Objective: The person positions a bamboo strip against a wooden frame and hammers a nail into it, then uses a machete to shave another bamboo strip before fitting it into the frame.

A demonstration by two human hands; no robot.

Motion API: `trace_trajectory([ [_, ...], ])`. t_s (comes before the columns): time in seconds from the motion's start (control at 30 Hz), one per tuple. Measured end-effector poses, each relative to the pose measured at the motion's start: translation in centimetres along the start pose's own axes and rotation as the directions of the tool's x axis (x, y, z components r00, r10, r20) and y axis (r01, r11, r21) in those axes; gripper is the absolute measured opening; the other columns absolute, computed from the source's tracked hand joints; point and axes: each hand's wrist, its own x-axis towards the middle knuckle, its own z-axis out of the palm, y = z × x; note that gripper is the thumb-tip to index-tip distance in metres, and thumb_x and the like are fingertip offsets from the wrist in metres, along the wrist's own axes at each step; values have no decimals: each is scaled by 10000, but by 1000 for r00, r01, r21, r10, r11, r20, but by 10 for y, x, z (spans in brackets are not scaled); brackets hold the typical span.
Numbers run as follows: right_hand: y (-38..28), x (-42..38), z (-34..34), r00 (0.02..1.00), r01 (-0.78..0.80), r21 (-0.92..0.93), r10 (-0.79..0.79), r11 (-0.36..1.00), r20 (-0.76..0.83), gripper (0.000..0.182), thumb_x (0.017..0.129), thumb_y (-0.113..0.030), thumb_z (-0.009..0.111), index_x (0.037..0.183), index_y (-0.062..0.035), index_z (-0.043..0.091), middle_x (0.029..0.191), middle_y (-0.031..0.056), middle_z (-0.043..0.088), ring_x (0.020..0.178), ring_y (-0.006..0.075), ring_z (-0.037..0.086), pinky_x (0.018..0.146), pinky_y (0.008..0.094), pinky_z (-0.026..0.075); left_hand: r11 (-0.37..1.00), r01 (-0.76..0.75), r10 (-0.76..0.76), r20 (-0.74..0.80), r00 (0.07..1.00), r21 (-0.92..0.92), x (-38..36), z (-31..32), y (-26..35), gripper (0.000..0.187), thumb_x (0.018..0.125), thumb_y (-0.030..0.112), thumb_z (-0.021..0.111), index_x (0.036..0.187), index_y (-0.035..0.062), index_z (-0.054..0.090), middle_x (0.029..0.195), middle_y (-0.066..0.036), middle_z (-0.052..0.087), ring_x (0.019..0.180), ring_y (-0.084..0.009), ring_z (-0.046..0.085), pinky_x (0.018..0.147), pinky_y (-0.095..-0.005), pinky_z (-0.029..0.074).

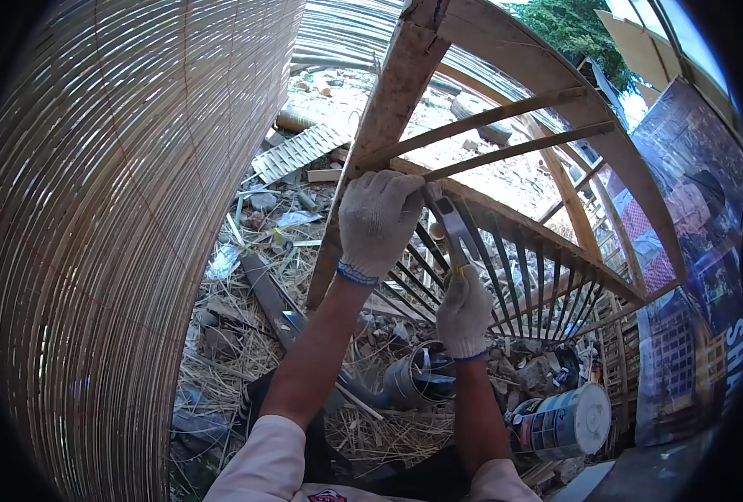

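Observation:
My left hand (pixel 380 219), in a pale knitted glove with a blue cuff, is closed at the corner where a thin slat (pixel 522 151) meets the wooden frame (pixel 401 88). What its fingers pinch is hidden. Just right of it and lower, my right hand (pixel 464 311), also gloved, is wrapped round the handle of a hammer (pixel 453 227). The metal hammer head is up beside the left fingertips, close to the slat end. Below the crossbar (pixel 547 236), a row of thin dark strips (pixel 541 284) fans downward.
A large bamboo-strip screen (pixel 112 201) stands at the left. Straw and rubble (pixel 405 435) cover the ground, with a round container (pixel 409 378) and a paint bucket (pixel 568 422) lying there. A printed banner (pixel 689 251) hangs at the right.

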Motion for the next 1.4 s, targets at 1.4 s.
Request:
trace_trajectory([
  [1.4, -11, 0, 8, 987, 17, -11, -18, 1000, -157, 427, 1099, -405, 420, 955, -43, 595, 681, 130, 575, 569, 311, 597, 527, 439, 420, 940, 27, -31, 4, 1000, 339, -25, -9, 0, 388, 834, 160, 786, 1190, 312, 761, 1198, -24, 512, 1109, -273, 523, 988, -477, 385],
])
